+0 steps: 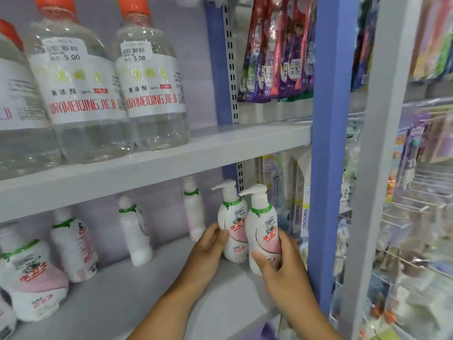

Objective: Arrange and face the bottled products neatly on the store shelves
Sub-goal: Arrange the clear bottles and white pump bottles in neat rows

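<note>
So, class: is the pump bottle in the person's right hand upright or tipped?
Nearly upright: the pump bottle in the right hand has its pump head on top, leaning slightly left.

Pale grey shelf boards [171,153] run across the left of the scene against a lilac back wall [191,57], with a slotted metal upright [230,60] at their far right corner. A blue post [331,119] stands to the right of them, and a grey post [382,119] just beyond it. Further right, wire pegs [416,182] carry hanging packets [277,50] under even, soft light.
</note>
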Tool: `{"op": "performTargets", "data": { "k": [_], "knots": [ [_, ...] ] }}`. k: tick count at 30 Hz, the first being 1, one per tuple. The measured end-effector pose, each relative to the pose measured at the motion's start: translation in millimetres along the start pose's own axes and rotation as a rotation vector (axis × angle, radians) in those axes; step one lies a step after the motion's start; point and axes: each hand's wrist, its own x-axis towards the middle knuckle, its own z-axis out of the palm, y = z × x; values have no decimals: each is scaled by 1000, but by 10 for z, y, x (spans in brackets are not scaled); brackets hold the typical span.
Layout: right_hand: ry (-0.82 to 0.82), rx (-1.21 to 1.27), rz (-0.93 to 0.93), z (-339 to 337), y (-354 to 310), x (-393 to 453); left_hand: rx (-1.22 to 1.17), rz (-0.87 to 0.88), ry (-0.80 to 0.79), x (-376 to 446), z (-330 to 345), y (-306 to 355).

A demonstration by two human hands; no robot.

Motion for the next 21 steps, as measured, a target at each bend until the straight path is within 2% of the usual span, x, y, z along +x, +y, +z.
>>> {"op": "performTargets", "data": {
  "k": [10, 21],
  "knots": [
    [124, -8, -16, 50, -37, -32, -22, 44, -66, 53, 163, 30],
    [114, -28, -40, 62, -10, -34, -62, 0, -96, 43, 162, 68]
  ]
}}
